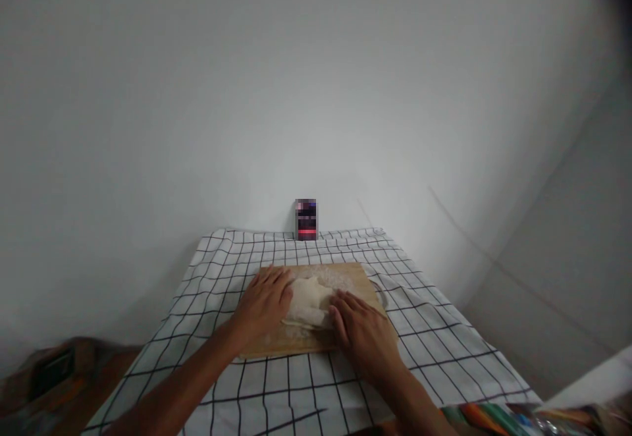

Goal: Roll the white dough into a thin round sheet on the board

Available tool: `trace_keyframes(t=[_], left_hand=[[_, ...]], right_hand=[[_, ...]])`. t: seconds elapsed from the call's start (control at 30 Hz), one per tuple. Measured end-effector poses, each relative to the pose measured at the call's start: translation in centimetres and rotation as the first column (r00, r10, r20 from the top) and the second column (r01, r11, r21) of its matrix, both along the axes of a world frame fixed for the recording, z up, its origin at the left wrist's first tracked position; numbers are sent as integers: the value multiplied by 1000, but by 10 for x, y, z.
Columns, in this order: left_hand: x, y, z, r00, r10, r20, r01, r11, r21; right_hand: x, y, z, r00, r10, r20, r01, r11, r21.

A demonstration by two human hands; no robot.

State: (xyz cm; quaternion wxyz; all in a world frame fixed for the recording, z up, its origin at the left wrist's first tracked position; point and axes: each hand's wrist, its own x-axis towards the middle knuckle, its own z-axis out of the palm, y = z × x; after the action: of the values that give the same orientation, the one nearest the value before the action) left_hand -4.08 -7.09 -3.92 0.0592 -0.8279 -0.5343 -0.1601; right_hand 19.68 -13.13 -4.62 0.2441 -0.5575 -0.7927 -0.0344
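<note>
A flattened, uneven piece of pale dough (309, 294) lies on a floured wooden board (291, 345). My left hand (266, 296) lies over the board's left part, its fingers stretched out and pointing away from me, with the thumb side against the dough's left edge. On the opposite side, my right hand (364, 329) rests with its extended fingertips on the dough's right edge. Both palms face down, so the undersides of the fingers are hidden. Along its near side the dough seems to have a folded or layered edge.
The board sits on a white cloth (276, 393) with black grid lines, covering a table against a white wall. A blurred-out upright phone-like object (307, 220) stands at the far edge. Colourful items (498, 419) lie at bottom right; a box-like object (54, 373) is low on the left.
</note>
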Motion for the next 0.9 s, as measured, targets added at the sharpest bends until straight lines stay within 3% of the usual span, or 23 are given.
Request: trace_keyframes(t=[0.13, 0.33, 0.47, 0.53, 0.73, 0.8, 0.9], left_hand=[[2, 1, 0, 999, 49, 3, -49, 999, 21], [-13, -15, -20, 992, -90, 87, 81, 991, 107], [-7, 1, -9, 994, 31, 103, -34, 999, 25], [-5, 1, -10, 994, 43, 97, -48, 998, 45], [-19, -37, -35, 992, -91, 81, 79, 986, 148], [-19, -42, -34, 992, -75, 102, 61, 990, 128], [-13, -38, -19, 988, 4, 153, -8, 1000, 22]], right_hand=[[0, 5, 1, 999, -45, 1, 45, 999, -9], [-2, -13, -7, 1000, 23, 5, -24, 998, 66], [-2, -2, -1, 999, -32, 0, 32, 999, 25], [-2, -1, -2, 999, -44, 4, 44, 999, 15], [-3, -35, -23, 998, 35, -55, -29, 995, 92], [-3, -41, -28, 995, 16, -100, -8, 996, 88], [-3, -41, -31, 989, -28, -148, 41, 995, 86]])
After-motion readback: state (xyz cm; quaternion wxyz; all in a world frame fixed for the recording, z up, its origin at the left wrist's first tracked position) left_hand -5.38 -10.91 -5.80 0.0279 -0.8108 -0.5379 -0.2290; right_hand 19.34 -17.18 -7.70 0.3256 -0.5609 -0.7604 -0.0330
